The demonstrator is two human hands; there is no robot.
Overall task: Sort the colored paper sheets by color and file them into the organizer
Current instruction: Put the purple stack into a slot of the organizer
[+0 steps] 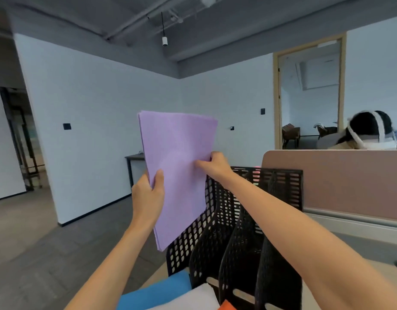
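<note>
Left hand (pixel 148 193) grips the stack of purple sheets (pixel 177 166) at its left edge, my thumb pressed on the front face and my fingers hidden behind the paper. My right hand (pixel 215 163) pinches the right edge higher up, with the thumb on the front and the fingers curled round the side. Between the two I hold the stack upright in the air, leaning a little to the left, its edges roughly squared.

The stack's lower corner hangs in front of the left end of the black mesh organizer (pixel 237 220), which stands on the counter (pixel 349 247) with its curved dividers running away from me. Something pink (pixel 256 175) shows through the slots in its back wall; I cannot tell which compartment it sits in.

Near the bottom edge, just beside the organizer's front, lie blue sheets (pixel 161 291), a white sheet (pixel 193 298) overlapping them, and an orange corner (pixel 226 306) touching the white one.

Behind the organizer stands a dusty-pink partition (pixel 338 182), and a person's head (pixel 372 128) wearing white straps shows above it.
</note>
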